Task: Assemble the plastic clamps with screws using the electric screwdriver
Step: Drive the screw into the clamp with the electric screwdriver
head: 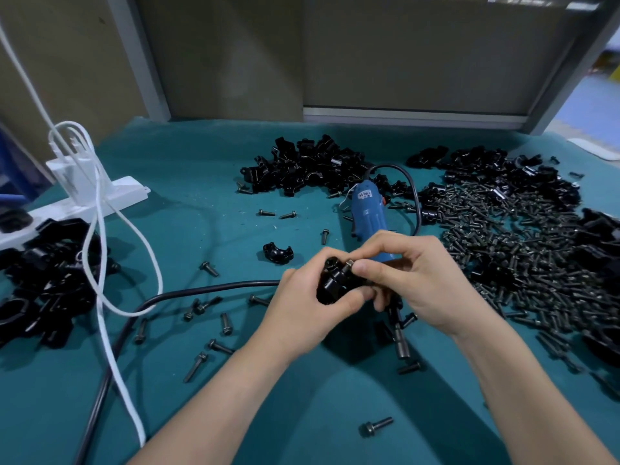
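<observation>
Our left hand (302, 308) grips the plastic clamp (330, 284), our right hand (414, 280) pinches a screw (348, 264) in; next we'd likely need the electric screwdriver (367, 213) just behind.

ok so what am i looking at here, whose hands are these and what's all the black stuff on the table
One camera, worn on a person's head, looks down at their bare hands. The left hand holds a black plastic clamp; the right hand pinches a screw at it. The blue electric screwdriver runs under the right hand, on the teal table cover. Behind it is a heap of clamp parts, right of it a heap of screws, and more clamps lie far left by a white power strip.
</observation>
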A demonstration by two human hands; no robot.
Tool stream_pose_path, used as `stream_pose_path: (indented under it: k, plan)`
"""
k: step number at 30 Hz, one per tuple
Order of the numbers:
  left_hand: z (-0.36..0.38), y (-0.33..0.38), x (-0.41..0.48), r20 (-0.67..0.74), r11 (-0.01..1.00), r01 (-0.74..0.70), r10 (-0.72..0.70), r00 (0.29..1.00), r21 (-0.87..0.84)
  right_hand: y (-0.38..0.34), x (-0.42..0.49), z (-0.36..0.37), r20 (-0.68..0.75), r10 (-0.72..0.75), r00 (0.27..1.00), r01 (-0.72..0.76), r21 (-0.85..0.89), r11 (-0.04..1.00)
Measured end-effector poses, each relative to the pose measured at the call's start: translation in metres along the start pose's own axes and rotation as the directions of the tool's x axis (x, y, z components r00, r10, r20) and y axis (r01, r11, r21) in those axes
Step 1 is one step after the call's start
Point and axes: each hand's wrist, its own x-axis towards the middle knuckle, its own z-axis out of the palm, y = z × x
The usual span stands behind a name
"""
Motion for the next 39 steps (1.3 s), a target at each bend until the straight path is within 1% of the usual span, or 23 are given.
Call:
stream_pose_path:
  k: [2,6,10,13,16,18,21,23,26,30,32,33,35,36,37,39]
  plan:
    - [0.0,-0.001,-0.001,0.011,0.999,0.004,-0.004,1.0,0.041,0.0,0.0,0.0,0.022,-0.001,1.0,0.001,-0.022,1.0]
    - [-0.001,-0.001,-0.002,0.037,0.994,0.024,-0.028,0.999,0.111,0.002,-0.001,-0.002,0.048,-0.015,0.999,0.021,-0.12,0.993]
    - [-0.001,0.002,-0.003,0.08,0.995,0.041,-0.049,0.996,0.094,0.004,-0.001,-0.004,0.073,-0.036,0.997,0.052,-0.229,0.972]
    - [-0.001,0.001,-0.003,0.085,0.996,0.028,-0.035,0.996,0.079,0.005,0.0,-0.001,0.049,-0.037,0.998,0.047,-0.237,0.97]
    - [0.001,0.0,-0.003,0.069,0.994,0.026,-0.034,0.997,0.102,0.005,0.0,0.001,0.042,-0.047,0.998,0.057,-0.271,0.961]
    - [0.002,-0.001,-0.002,0.066,0.996,0.032,-0.037,0.997,0.08,0.005,0.0,0.003,0.041,-0.036,0.999,0.045,-0.247,0.968]
    - [0.001,-0.002,-0.002,0.033,0.997,0.037,-0.039,0.999,0.064,0.005,0.001,0.006,0.03,-0.001,1.0,0.005,-0.142,0.99]
    - [0.0,-0.004,-0.001,-0.019,0.996,0.013,-0.011,1.0,0.09,0.005,0.002,0.008,0.003,0.012,1.0,-0.011,-0.119,0.993]
    - [0.0,-0.003,-0.002,-0.074,0.988,-0.07,0.08,0.994,0.135,0.006,0.002,0.011,-0.055,0.015,0.998,-0.02,-0.1,0.995]
    - [-0.001,-0.003,-0.002,-0.127,0.984,-0.123,0.139,0.982,0.125,0.007,0.002,0.016,-0.123,0.016,0.992,-0.024,-0.066,0.998]
    - [-0.001,-0.003,-0.003,-0.149,0.977,-0.131,0.157,0.976,0.171,0.006,0.002,0.016,-0.176,0.022,0.984,-0.038,-0.089,0.995]
    - [-0.001,-0.002,-0.003,-0.162,0.972,-0.131,0.163,0.973,0.194,0.008,0.002,0.014,-0.237,0.021,0.971,-0.054,-0.133,0.99]
    - [0.001,-0.001,-0.003,-0.179,0.97,-0.126,0.164,0.97,0.207,0.014,0.004,0.005,-0.401,0.009,0.916,-0.137,-0.293,0.946]
    - [0.002,-0.001,-0.003,-0.182,0.972,-0.123,0.16,0.97,0.199,0.017,0.006,0.0,-0.46,0.001,0.888,-0.204,-0.391,0.897]
    - [0.002,-0.001,-0.003,-0.183,0.975,-0.119,0.154,0.971,0.189,0.021,0.007,-0.004,-0.484,0.021,0.875,-0.28,-0.471,0.836]
    - [0.002,-0.001,-0.003,-0.183,0.979,-0.114,0.144,0.972,0.167,0.028,0.009,-0.005,-0.467,0.163,0.869,-0.429,-0.549,0.717]
